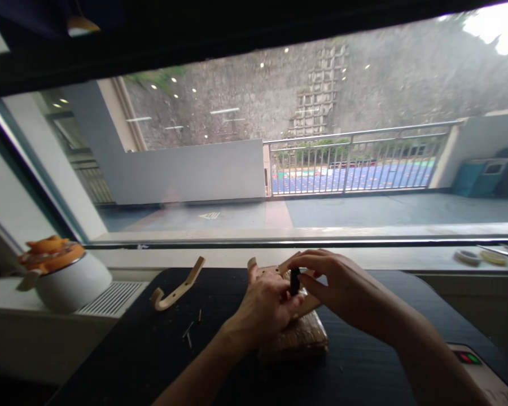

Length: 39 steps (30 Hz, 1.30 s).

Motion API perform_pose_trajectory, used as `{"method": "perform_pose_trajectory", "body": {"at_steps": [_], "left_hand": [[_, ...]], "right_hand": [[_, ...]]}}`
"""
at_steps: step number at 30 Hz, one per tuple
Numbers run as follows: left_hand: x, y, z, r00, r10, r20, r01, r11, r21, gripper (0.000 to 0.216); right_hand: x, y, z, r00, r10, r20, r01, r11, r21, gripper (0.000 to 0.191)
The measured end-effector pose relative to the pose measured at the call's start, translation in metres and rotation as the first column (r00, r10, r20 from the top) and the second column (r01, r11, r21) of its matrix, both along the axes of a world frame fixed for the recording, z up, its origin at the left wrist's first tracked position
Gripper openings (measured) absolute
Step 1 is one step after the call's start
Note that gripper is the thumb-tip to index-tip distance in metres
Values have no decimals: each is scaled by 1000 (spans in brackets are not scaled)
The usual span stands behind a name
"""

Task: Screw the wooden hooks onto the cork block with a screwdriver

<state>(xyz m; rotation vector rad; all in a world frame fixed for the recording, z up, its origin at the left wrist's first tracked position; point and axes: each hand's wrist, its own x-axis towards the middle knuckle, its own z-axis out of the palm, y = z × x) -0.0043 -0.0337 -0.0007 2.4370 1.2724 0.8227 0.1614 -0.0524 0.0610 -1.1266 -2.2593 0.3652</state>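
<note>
My left hand (266, 304) rests on a wooden board (298, 336) lying on the dark table (122, 349), fingers pressed down over another wooden piece (275, 270) on top of it. My right hand (332, 285) pinches a small dark tool (294, 281) upright just beside the left hand's fingers. What the tool's tip touches is hidden by the hands.
A loose curved wooden hook (176, 292) lies to the left on the table, with a few small nails (189, 331) near it. A white pot with an orange lid (61, 270) stands on the sill at far left. Tape rolls (468, 257) sit at far right by the window.
</note>
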Motion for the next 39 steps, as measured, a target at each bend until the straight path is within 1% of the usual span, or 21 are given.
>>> {"method": "perform_pose_trajectory", "body": {"at_steps": [5, 7, 9, 12, 15, 18, 26, 30, 33, 36, 39], "left_hand": [[-6, 0, 2, 998, 5, -62, -4, 1000, 12, 16], [-8, -1, 3, 993, -1, -117, 3, 1000, 21, 16], [-9, -3, 2, 980, 24, -199, -19, 999, 26, 21], [-7, -5, -3, 942, 83, -325, -66, 996, 61, 18], [-4, -6, -8, 917, 100, -386, -67, 993, 98, 17], [-3, -5, -10, 912, 99, -399, -60, 992, 109, 19], [-3, -7, -7, 903, 91, -420, -46, 992, 116, 20], [-4, -5, -9, 902, 94, -421, -43, 991, 128, 19], [-4, -4, -10, 908, 96, -408, -47, 991, 128, 19], [-4, -6, -9, 910, 99, -403, -52, 991, 126, 19], [-3, -7, -5, 910, 101, -402, -58, 991, 118, 20]], "right_hand": [[-2, 2, 1, 1000, 5, -6, -6, 997, -76, 23], [-4, 3, -1, 1000, -1, -7, 1, 997, -73, 25], [-4, 6, -3, 1000, -11, -8, 11, 998, -60, 26], [-2, 11, -7, 999, -36, 14, 37, 998, -56, 25], [-1, 14, -10, 998, -54, 43, 57, 997, -59, 24], [0, 16, -11, 997, -54, 61, 58, 996, -63, 23], [5, 19, -10, 994, -85, 65, 86, 996, -26, 20], [2, 22, -14, 985, -153, 83, 151, 988, 30, 17], [-1, 24, -19, 975, -204, 92, 196, 977, 83, 19], [-4, 25, -22, 974, -205, 98, 192, 973, 129, 22], [-5, 23, -22, 979, -179, 101, 163, 975, 149, 25]]}}
